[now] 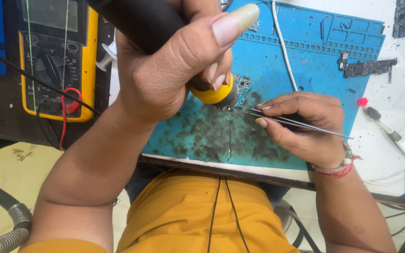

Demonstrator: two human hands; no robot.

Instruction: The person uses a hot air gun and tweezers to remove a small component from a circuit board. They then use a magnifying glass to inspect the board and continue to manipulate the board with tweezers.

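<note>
Near the blue mat's (305,51) scorched front edge, the left hand (165,70) is wrapping its fingers around a stiff soldering iron (212,93) while the right hand (305,124) is pinching slim tweezers (296,122) beside the small, likely fragile circuit board (242,86), best taken by its edges.

The premises are an electronics repair workshop, set up at a bench. Evidence: a blue silicone repair mat (305,51), heavily stained with dark residue and moulded with small parts compartments, covers the white bench top (394,154); a yellow-cased multimeter (55,56) with red and black leads stands at one side. Bare circuit boards (369,67) lie loose on the mat and bench, and a small board (242,86) sits under a yellow-collared soldering tool (214,93) and fine metal tweezers (301,124).
</note>
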